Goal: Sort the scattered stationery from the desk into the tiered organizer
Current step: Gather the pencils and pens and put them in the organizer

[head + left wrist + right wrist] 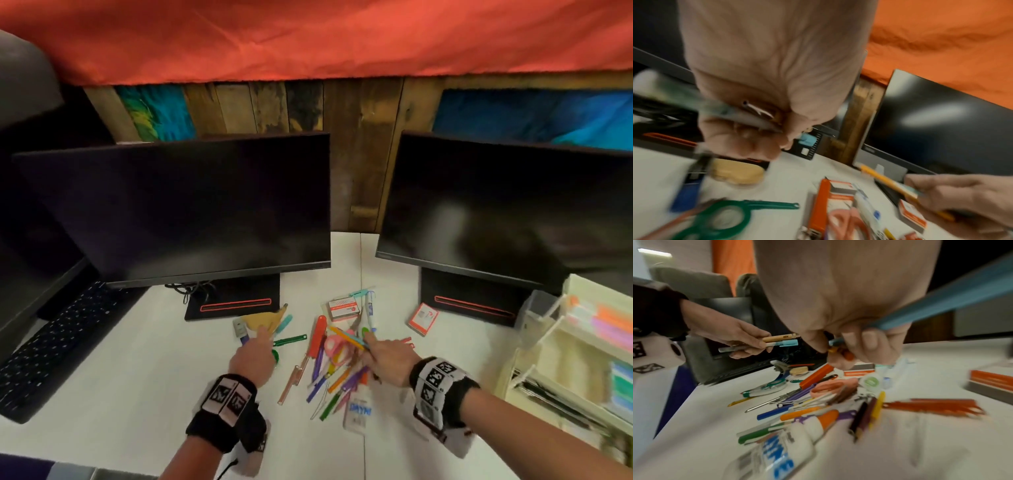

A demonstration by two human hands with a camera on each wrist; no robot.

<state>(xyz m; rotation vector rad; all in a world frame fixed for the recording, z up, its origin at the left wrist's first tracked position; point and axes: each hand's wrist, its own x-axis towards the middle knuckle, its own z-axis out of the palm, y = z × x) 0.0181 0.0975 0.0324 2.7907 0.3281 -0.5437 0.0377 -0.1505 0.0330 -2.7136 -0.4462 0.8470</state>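
stationery [329, 363] scattered on the white desk [137, 377] between the two hands, in front of the gap between two dark monitors. most long pieces in the heap lying with their long axes running from the near edge up toward the monitors, fanned slightly: orange craft knife [317, 337] pointing away and a little right, purple and orange pens [337, 377] slanted the same way, green pen [330, 406] nearest. glue bottle [358, 411] at the near end of the heap, orange cap pointing into it. pink scissors [337, 347] in the middle of the pile. green clip [289, 340] lying almost crosswise, just left of the knife.

left hand [251, 356] over the left side of the spread, fingers curled round a small bundle of pens [777, 341], wooden-barrelled one and pale blue-capped one held level, side by side. right hand [387, 356] over the right side of the heap, pinching a yellow and a teal pencil [349, 337] that slant up and left across the pile. red pencils [937, 407] on the desk just right of that hand, lying crosswise.

further back: tan case [262, 320], two small orange-and-white boxes [344, 308], third one [423, 318] near the right monitor's base. keyboard [54, 349] at far left, well apart from the heap.

tiered organizer [561, 359] cream-coloured, at the right edge of the desk, well apart from the pile; coloured paper pads or notes in its upper tiers, dark flat items in the lowest; blurred, so contents not tellable beyond that.
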